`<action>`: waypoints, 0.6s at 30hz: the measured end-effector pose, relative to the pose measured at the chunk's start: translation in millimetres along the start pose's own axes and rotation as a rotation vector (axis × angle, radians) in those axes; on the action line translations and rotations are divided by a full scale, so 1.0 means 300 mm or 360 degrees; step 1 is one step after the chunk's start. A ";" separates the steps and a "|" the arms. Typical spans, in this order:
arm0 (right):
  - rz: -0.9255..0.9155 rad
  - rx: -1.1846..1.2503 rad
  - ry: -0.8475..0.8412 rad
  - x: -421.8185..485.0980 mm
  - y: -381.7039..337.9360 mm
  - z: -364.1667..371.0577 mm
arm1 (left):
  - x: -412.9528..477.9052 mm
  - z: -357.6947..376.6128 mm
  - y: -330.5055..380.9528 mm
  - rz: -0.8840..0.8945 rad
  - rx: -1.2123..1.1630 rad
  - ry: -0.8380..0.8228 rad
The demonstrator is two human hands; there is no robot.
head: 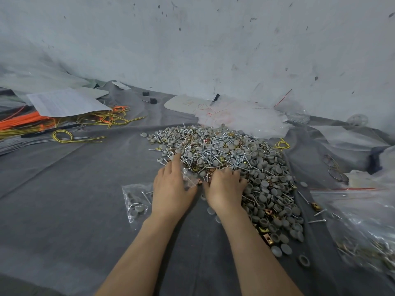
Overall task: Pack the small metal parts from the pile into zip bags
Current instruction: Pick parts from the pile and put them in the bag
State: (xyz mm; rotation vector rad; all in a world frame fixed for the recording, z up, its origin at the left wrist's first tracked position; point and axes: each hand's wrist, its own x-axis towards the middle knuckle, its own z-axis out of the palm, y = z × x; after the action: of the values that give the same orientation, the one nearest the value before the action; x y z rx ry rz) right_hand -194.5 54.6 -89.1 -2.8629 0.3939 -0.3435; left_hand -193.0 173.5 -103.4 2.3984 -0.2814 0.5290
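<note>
Pinching bag (189, 178) in left hand (171, 189), forefinger touching pile (235, 159) at 12 o'clock. Clawing pile with curled right hand (224, 189), grip unclear. Cannot read paper (66, 102) at 10 o'clock.

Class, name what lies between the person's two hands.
In the head view, a crumpled clear zip bag, held by the left hand, fills the gap to the right hand; nearer the wrists, grey cloth shows.
</note>
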 end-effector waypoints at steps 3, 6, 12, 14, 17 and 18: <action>0.0000 -0.0017 -0.0021 0.005 -0.009 0.002 | 0.000 0.002 -0.002 0.0003 0.0015 -0.0009; 0.0018 0.0007 -0.0003 0.005 -0.011 0.004 | -0.001 0.002 -0.004 0.0004 0.0002 -0.0006; 0.0010 0.0026 -0.0053 0.009 -0.008 0.005 | -0.001 0.003 -0.002 0.0005 0.0015 -0.0002; 0.0034 0.0051 -0.0040 0.003 -0.011 0.003 | 0.000 0.003 -0.002 0.0005 0.0003 0.0001; 0.0063 0.0176 0.0176 0.005 0.001 -0.008 | -0.001 0.002 -0.001 0.0003 0.0000 0.0003; 0.0030 0.0304 0.0278 0.008 0.008 -0.014 | -0.001 0.002 -0.002 0.0005 -0.0003 0.0008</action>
State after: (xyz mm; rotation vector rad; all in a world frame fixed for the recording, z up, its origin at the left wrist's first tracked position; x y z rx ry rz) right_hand -193.8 50.8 -85.3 -2.6502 0.3959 -0.5965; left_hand -192.8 173.4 -104.3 2.3948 -0.2836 0.5358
